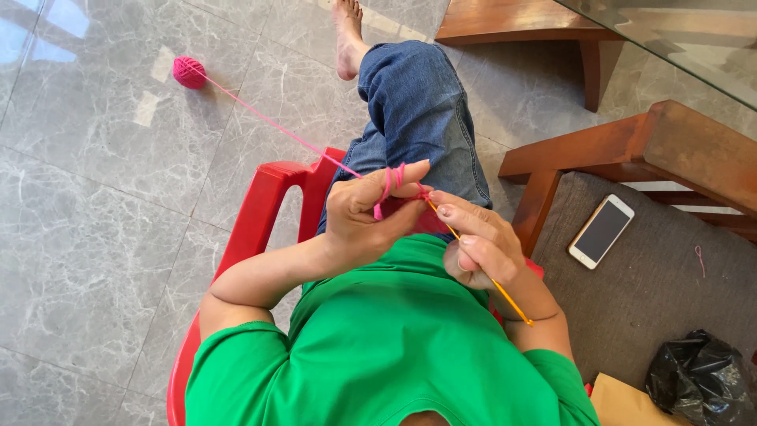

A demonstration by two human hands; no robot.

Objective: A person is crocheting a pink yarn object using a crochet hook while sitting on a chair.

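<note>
Here, in the head view, a person in a green shirt sits on a red plastic chair (260, 213), which serves as the landmark. Just above the chair's seat, the left hand (367, 217) holds a grip closed around loops of pink yarn strand (268, 122) wound over its fingers. Beside it, the right hand (481, 244) keeps a clenched grip on a slim orange crochet hook (505, 293), whose tip meets the loops at the left hand. The strand runs taut from the fingers, past the chair's front left, to a small pink yarn ball (189, 72) lying on the grey marble floor (95, 237), well apart from the chair. To the chair's right, a white smartphone (602, 231) rests on a grey cushioned wooden seat (654, 292), with a crumpled black plastic bag (702, 379) nearer the camera. A likely mishap is the tight strand tugging the loops off the fingers, or the ball rolling farther away as yarn is drawn.
</note>
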